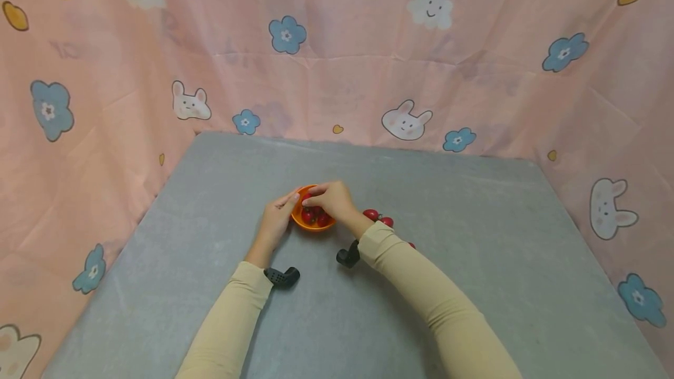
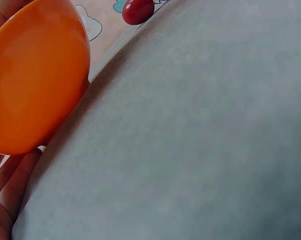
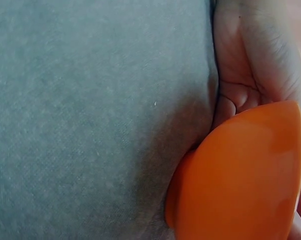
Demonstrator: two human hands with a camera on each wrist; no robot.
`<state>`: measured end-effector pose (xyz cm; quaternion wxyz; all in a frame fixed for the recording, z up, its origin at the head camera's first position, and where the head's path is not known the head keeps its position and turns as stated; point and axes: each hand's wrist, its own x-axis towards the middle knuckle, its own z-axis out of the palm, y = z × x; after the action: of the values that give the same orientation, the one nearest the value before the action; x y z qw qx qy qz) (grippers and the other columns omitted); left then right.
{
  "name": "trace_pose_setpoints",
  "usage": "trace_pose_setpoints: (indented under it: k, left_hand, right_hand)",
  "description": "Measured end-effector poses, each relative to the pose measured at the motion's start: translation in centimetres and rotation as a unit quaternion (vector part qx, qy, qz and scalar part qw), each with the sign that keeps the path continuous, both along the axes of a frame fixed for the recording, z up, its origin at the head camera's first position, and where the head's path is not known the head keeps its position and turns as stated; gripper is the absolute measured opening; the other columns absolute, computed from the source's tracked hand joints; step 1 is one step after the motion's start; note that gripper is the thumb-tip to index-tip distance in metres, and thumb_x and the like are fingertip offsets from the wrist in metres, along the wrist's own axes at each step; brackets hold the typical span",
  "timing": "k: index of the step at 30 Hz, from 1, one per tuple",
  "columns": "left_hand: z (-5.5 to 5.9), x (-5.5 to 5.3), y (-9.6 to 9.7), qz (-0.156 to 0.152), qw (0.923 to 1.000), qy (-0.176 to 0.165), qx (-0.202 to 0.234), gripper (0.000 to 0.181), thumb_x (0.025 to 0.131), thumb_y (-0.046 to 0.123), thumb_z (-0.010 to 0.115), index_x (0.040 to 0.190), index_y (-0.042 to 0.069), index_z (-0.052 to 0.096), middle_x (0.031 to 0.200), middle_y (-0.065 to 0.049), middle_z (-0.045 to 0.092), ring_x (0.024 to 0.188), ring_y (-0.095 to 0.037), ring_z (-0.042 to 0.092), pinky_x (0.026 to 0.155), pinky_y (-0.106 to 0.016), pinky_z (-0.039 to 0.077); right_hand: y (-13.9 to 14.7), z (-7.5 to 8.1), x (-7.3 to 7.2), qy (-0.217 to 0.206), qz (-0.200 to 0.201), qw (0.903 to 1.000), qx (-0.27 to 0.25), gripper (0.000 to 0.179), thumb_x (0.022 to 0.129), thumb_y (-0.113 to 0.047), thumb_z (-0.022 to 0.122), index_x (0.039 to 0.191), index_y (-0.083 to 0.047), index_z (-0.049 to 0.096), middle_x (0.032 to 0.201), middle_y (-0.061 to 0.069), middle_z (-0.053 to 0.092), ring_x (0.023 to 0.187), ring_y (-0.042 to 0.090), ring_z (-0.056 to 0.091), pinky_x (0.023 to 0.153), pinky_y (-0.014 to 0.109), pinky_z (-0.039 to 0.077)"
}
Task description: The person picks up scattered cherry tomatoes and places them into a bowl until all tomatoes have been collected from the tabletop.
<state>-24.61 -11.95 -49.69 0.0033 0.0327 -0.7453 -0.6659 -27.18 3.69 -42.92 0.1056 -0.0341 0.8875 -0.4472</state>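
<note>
Near the middle of the table stands an orange bowl [image 1: 312, 228] with several red cherry tomatoes [image 1: 308, 216] inside. My left hand [image 1: 275, 219] holds its left side, thumb at the rim and fingers against the outer wall. Over the bowl, my right hand [image 1: 337, 200] pinches a cherry tomato [image 1: 306, 198] between thumb and fingers, partly hidden by them. The left wrist view shows the bowl's outside [image 2: 40, 75] close up, with fingers [image 2: 20, 182] below it. In the right wrist view, the bowl [image 3: 235, 175] hides part of the left hand [image 3: 260, 55].
Cherry tomatoes [image 1: 371, 214] lie on the grey table [image 1: 474, 221] right of the bowl, partly behind the right wrist. Another tomato [image 1: 412, 245] peeks out beside the right sleeve. A pink patterned curtain [image 1: 337, 75] surrounds the table's back and sides.
</note>
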Motion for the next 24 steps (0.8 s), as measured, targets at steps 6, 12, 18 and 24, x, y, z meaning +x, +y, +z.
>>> trace_pose_setpoints:
  k: [6,12,18,24]
  left_hand:
    - [0.0,0.0,-0.1,-0.007,0.9999,-0.009,0.007,0.046,0.101,0.039,0.056,0.138,0.012,0.060,0.145,-0.008,0.056,0.142,-0.024,0.046,0.119,-0.043,0.036]
    - [0.0,0.1,-0.1,-0.007,0.9999,-0.009,0.004,0.047,0.101,0.039,0.056,0.139,0.012,0.059,0.146,-0.008,0.054,0.143,-0.023,0.044,0.121,-0.042,0.033]
    - [-0.1,0.0,-0.1,-0.001,1.0000,-0.003,-0.002,0.047,0.100,0.042,0.056,0.137,0.013,0.061,0.145,-0.006,0.057,0.142,-0.022,0.046,0.120,-0.041,0.035]
    - [-0.2,0.0,0.0,0.006,1.0000,0.004,-0.001,0.046,0.101,0.040,0.057,0.136,0.011,0.061,0.143,-0.006,0.058,0.141,-0.022,0.047,0.119,-0.040,0.036]
  right_hand:
    - [-0.1,-0.1,-0.2,-0.007,-0.014,0.9998,-0.015,0.032,0.082,-0.024,0.083,0.109,-0.008,0.078,0.121,0.012,0.072,0.118,0.026,0.064,0.103,0.039,0.053]
    - [0.4,0.2,0.0,-0.013,-0.024,0.9981,-0.056,0.036,0.081,-0.020,0.083,0.113,-0.005,0.076,0.121,0.013,0.072,0.122,0.025,0.062,0.102,0.037,0.053]
    - [2.0,0.9,0.6,-0.016,-0.023,0.9963,-0.081,0.032,0.085,-0.021,0.079,0.114,-0.007,0.076,0.121,0.011,0.073,0.124,0.024,0.060,0.103,0.038,0.053]
    - [4.8,1.3,0.8,-0.019,-0.045,0.9947,-0.091,0.030,0.085,-0.025,0.080,0.110,-0.009,0.077,0.116,0.009,0.075,0.113,0.024,0.063,0.093,0.036,0.054]
